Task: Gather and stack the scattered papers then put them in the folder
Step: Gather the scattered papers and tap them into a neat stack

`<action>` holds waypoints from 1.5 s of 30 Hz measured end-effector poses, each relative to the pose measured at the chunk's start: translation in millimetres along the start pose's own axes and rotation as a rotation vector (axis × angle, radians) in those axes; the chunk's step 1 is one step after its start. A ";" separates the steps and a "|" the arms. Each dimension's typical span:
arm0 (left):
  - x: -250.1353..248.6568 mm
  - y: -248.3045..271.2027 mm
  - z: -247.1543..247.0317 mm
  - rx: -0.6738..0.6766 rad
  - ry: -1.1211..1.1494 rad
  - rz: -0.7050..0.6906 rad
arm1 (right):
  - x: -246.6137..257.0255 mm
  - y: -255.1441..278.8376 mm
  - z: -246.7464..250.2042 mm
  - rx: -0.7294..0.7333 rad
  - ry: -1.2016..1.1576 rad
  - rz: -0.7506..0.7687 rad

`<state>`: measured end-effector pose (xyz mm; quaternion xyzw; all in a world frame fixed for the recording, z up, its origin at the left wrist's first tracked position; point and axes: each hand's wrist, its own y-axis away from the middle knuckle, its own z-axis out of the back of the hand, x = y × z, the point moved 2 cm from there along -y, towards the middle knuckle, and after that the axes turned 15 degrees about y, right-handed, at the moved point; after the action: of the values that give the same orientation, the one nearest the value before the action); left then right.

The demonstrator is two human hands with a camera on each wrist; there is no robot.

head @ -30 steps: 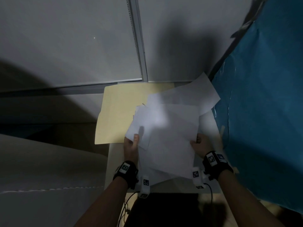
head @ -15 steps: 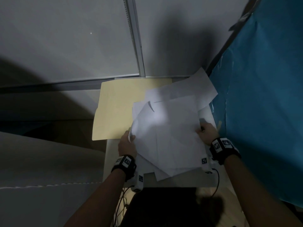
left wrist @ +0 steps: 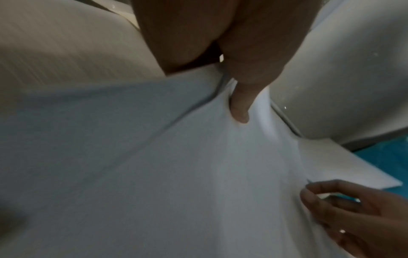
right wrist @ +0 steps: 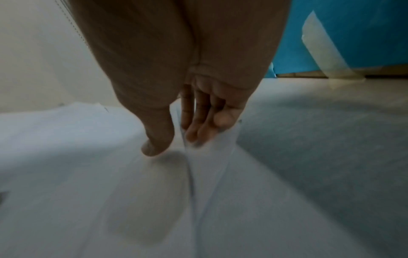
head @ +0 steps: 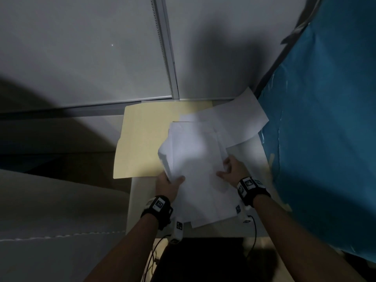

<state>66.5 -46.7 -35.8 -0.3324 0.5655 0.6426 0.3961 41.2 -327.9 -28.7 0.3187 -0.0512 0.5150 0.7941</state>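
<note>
A loose pile of white papers (head: 195,163) lies over the right part of an open manila folder (head: 142,139) on a small white table (head: 256,159). My left hand (head: 173,180) grips the pile's left edge, which curls up; the thumb (left wrist: 240,108) presses on top and the fingers are hidden beneath. My right hand (head: 227,169) holds the pile's right edge, with the thumb (right wrist: 156,141) on top and the fingers (right wrist: 198,129) behind a raised sheet. One more sheet (head: 240,119) sticks out at the back right, partly under the pile.
A blue plastic sheet (head: 325,129) hangs close along the table's right side. Grey partition walls with a metal post (head: 166,58) stand right behind the table. A pale cushion-like surface (head: 50,210) lies to the left, and cables hang off the near edge.
Both hands have moved inward toward each other, and the spread sheets have been drawn into a narrower pile. The left edge now curls upward in my left hand.
</note>
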 end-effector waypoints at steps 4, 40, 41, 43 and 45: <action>-9.5 4.1 9.5 -0.017 0.174 -0.035 | -2.2 -0.1 49.3 -0.295 -0.305 -0.058; -123.8 37.5 -10.5 0.231 -0.089 -0.272 | 23.8 30.2 65.8 -0.182 -0.606 0.039; -111.9 35.1 -10.6 0.293 -0.279 -0.126 | 21.9 25.9 63.3 -0.187 -0.623 0.018; -99.8 31.7 -7.1 0.250 -0.431 -0.011 | 19.3 21.7 61.0 -0.189 -0.638 0.014; -97.9 22.0 -1.5 0.085 -0.224 -0.186 | 17.1 18.3 62.9 -0.192 -0.617 0.024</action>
<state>92.5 -62.3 59.8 -0.2924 0.5111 0.6115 0.5285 49.2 -344.7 36.4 0.3829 -0.3415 0.3964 0.7613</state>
